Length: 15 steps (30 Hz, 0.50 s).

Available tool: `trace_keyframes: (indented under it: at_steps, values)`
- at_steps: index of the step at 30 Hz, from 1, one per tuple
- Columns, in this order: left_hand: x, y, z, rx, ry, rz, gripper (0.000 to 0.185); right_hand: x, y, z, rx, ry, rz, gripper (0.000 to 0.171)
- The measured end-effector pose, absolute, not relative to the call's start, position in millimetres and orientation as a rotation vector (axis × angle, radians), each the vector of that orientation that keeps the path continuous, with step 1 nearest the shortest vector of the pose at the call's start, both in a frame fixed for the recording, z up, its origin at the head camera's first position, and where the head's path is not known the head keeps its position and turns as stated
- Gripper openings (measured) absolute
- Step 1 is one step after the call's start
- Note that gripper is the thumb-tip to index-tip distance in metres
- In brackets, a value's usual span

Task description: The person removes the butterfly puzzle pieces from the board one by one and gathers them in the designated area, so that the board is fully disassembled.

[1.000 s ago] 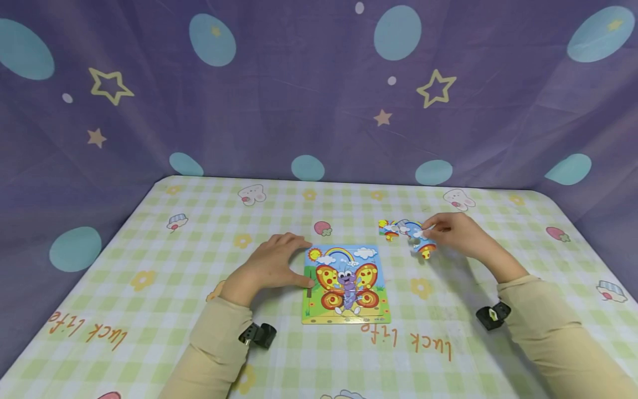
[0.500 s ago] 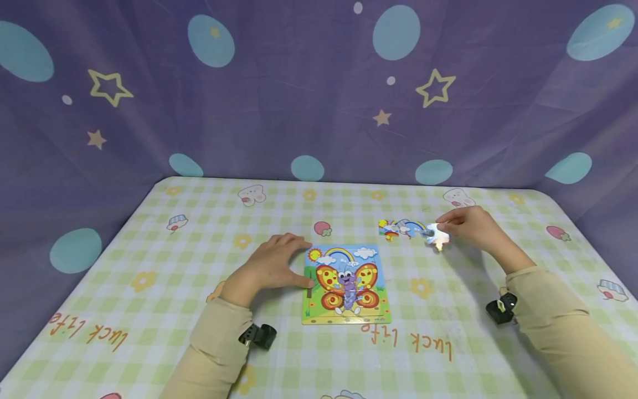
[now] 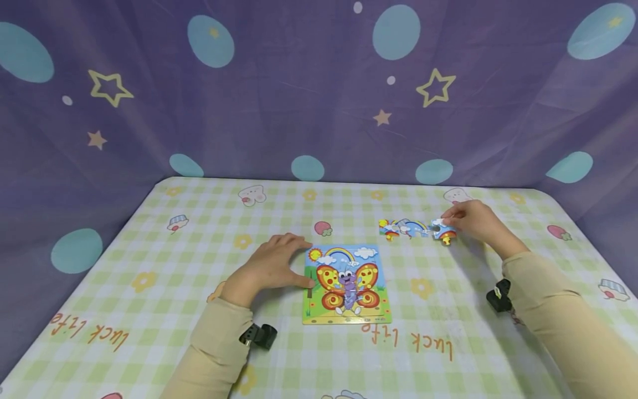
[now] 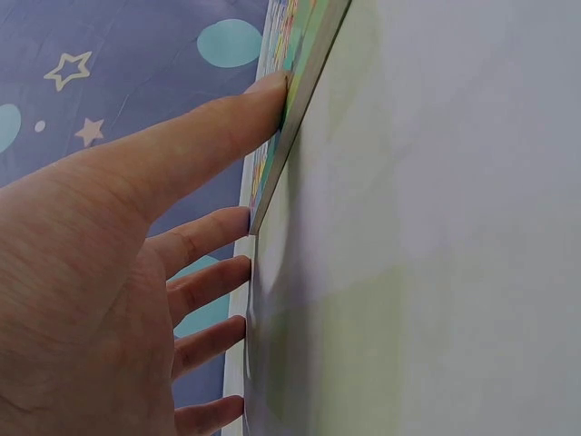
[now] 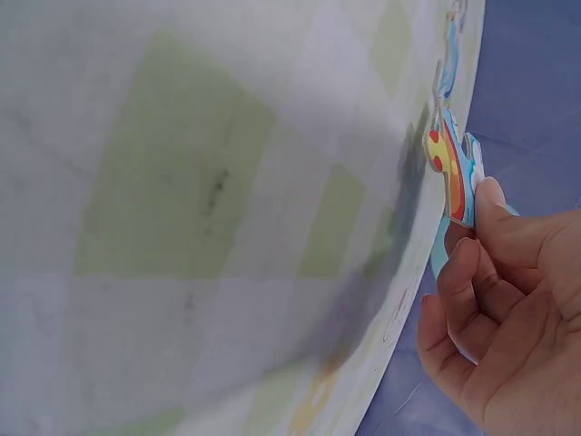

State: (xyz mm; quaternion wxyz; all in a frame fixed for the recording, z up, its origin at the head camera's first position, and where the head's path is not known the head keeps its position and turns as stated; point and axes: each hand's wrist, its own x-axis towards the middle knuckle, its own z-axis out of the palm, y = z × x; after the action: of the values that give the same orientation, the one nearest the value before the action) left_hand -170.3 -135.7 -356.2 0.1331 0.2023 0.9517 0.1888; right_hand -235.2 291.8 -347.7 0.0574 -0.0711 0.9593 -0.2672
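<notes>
My right hand (image 3: 476,224) pinches a jigsaw puzzle piece (image 3: 442,231) by its upper right side, between thumb and fingers. The piece shows blue sky, white cloud and a red-and-yellow wing part, tilted slightly in the right wrist view. Just left of it, two joined puzzle pieces (image 3: 413,227) with a sun and rainbow lie on the table. My left hand (image 3: 269,266) rests at the left edge of a butterfly picture board (image 3: 350,288); its thumb (image 4: 259,104) touches the board's edge, and the other fingers are spread, loosely extended at the upper left corner.
A checked tablecloth (image 3: 199,332) with printed flowers, strawberries and lettering covers the table. Behind the far edge hangs a purple curtain (image 3: 319,100) with stars and blue ovals. Black wrist cameras sit on both sleeves.
My right hand has carried the pinched piece right and slightly away, turning it on the way; it is now level with the joined pieces. The left hand and the board have stayed put.
</notes>
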Motion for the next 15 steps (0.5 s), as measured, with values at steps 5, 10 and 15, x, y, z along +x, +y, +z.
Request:
trace_keyframes:
  at_steps: [5, 10, 15]
  values:
    - [-170, -136, -356, 0.589, 2.762, 0.547, 0.084, -241, 291, -350, -0.194, 2.899, -0.781, 0.022]
    - [-170, -136, -356, 0.587, 2.763, 0.544, 0.084, -245, 291, -353, -0.176, 2.885, -0.779, 0.020]
    - [-170, -135, -355, 0.581, 2.759, 0.539, 0.085, -248, 291, -356, -0.143, 2.863, -0.784, 0.020]
